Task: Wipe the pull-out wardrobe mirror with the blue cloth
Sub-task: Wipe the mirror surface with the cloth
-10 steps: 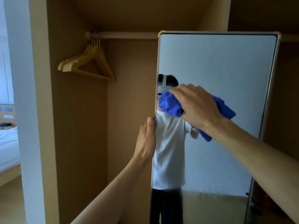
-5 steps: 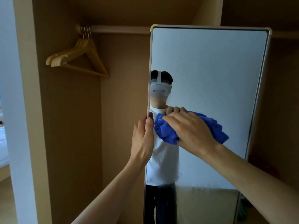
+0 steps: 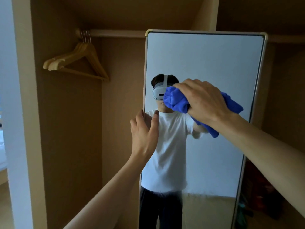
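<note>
head view: the right hand [image 3: 204,101] reaches in from 4 o'clock, fingers curled tight round the bunched, fuzzy blue cloth [image 3: 175,100], pressing it on the mirror [image 3: 206,60] at 3 o'clock from centre. the left hand [image 3: 144,131] rises from 7 o'clock, fingers straight and loose at the mirror's left edge, gripping nothing. the mirror is tall, thin-framed, round-cornered. wooden hangers [image 3: 79,63] hang at 10 o'clock.

Tall rectangular mirror [image 3: 206,60], upright, with a thin pale frame and rounded top corners, filling the centre and right of the frame from the upper middle to the bottom edge. Bunched bright blue cloth [image 3: 176,100], centre-right at mid-height against the glass, gripped by the right hand [image 3: 206,101], one end trailing toward the lower right.
</note>
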A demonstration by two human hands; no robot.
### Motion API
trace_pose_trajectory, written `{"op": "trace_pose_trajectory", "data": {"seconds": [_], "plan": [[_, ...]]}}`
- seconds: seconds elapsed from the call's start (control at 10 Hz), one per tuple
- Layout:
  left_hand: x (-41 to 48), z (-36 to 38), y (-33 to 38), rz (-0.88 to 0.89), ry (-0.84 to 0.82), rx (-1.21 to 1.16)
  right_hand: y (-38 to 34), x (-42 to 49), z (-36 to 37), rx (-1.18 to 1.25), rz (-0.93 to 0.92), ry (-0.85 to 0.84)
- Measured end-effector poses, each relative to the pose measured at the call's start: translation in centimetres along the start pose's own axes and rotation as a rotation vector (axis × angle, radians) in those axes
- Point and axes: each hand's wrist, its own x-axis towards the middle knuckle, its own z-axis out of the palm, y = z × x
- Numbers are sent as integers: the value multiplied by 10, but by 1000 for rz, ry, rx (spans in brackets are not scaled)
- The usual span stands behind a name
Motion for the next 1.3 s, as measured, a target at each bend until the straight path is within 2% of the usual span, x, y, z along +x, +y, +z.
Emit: {"op": "trace_pose_trajectory", "data": {"seconds": [0.2,0.5,0.7,0.8,0.9,1.0,1.1,1.2,1.3], "plan": [[-2,9,-5,21,34,54,3,-14,5,151,-9,-25],[-17,28,-7,8,121,123,-5,-73,38,64,-114,-84],[-28,37,-2,33,196,186,-1,-76,28,81,-133,-109],[-30,37,-2,22,180,194,17,-64,9,178,-71,-105],[-32,38,-2,19,180,200,39,-51,-5,467,-85,-101],[-33,41,-1,13,203,228,69,-45,-11,60,46,-16],[-33,42,-2,14,220,239,73,-48,-13,15,46,2],[-35,44,-4,27,236,242,64,-57,-8,196,-5,-11],[-35,46,-6,28,237,247,63,-78,4,261,-39,-49]]}}
